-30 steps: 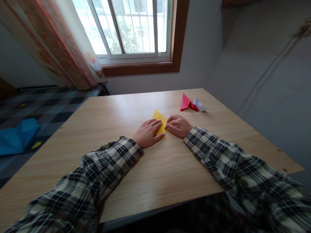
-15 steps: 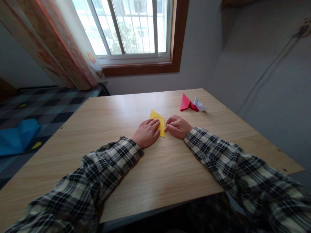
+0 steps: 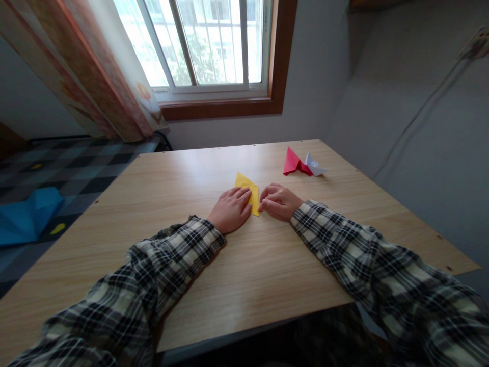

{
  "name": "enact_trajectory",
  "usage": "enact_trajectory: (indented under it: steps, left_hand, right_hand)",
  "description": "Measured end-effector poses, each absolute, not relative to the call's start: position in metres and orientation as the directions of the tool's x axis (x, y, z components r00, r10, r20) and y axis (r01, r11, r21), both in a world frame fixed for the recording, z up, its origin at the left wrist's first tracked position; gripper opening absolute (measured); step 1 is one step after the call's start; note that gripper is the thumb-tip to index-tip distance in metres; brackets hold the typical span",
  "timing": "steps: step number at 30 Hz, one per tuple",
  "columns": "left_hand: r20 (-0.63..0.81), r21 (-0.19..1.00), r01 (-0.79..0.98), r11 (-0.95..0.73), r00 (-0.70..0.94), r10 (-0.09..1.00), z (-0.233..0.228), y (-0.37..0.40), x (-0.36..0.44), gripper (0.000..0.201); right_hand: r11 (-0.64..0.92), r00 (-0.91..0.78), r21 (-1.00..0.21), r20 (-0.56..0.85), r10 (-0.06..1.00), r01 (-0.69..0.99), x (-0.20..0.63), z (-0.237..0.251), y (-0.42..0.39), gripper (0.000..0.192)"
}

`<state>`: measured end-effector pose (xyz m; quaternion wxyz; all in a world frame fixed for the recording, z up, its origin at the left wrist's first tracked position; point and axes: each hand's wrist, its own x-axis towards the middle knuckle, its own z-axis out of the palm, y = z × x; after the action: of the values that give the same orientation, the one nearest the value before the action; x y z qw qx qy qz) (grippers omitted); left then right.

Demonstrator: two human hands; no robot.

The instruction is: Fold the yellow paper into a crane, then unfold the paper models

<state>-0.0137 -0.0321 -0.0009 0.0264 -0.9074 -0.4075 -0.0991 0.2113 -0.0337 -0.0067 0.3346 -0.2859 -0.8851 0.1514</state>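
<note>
— Starting from the far left?
— On a checked cloth point(image 3: 76, 183), left of the table point(image 3: 214, 295), a blue folded paper point(image 3: 32, 214), partly out of view. Behind, a patterned curtain point(image 3: 103, 66) hanging beside a wood-framed window point(image 3: 214, 51).

— Moving right, onto the table?
— First, a plaid sleeve point(image 3: 171, 255) reaching in from the near left, then the left hand point(image 3: 231, 209). Palm down, fingers outstretched, laid flat rather than clenched.

— And under that hand?
— Yellow paper point(image 3: 254, 196), folded, lying around the middle of the tabletop. Partly covered by the fingers; pointed at the far end, with the right side showing.

— Next to the right?
— Right hand point(image 3: 280, 201), in a matching sleeve point(image 3: 344, 244). Fingers curled, tips just beside the paper's right edge. Impossible to tell whether touching or pinching it.

— Beyond that?
— Toward the far right corner, red paper point(image 3: 292, 162) folded into a standing peak, with white folded paper point(image 3: 315, 167) close at its right.

— And last?
— Along the right wall, a cable point(image 3: 420, 112) sloping up to an outlet point(image 3: 476, 45).
</note>
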Motion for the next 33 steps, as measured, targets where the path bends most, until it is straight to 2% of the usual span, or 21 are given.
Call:
enact_trajectory:
  steps: [8,21,26,29,33]
  left_hand:
    - [0.198,0.028,0.744,-0.668,0.65,0.733,-0.0004,-0.0327,-0.0135,0.05]
    - [0.216,0.041,0.739,-0.672,0.65,0.728,-0.0028,-0.0315,-0.0143,0.049]
    - [0.213,0.042,0.734,-0.677,0.656,0.724,-0.0026,-0.0313,-0.0143,0.049]
    - [0.22,0.049,0.736,-0.676,0.652,0.726,-0.0032,-0.0309,-0.0145,0.048]
    - [0.226,0.045,0.734,-0.678,0.653,0.722,-0.0036,-0.0306,-0.0143,0.047]
  right_hand:
    - [0.735,-0.626,-0.537,0.418,0.659,0.414,0.2114,-0.0032,-0.0348,0.031]
    - [0.711,-0.661,-0.593,0.366,0.656,0.378,0.2125,-0.0028,-0.0331,0.033]
    - [0.709,-0.67,-0.612,0.364,0.647,0.352,0.2123,-0.0025,-0.0333,0.033]
    - [0.69,-0.627,-0.618,0.379,0.68,0.376,0.2115,-0.0048,-0.0327,0.031]
    - [0.694,-0.563,-0.566,0.425,0.708,0.445,0.2099,-0.0097,-0.031,0.029]
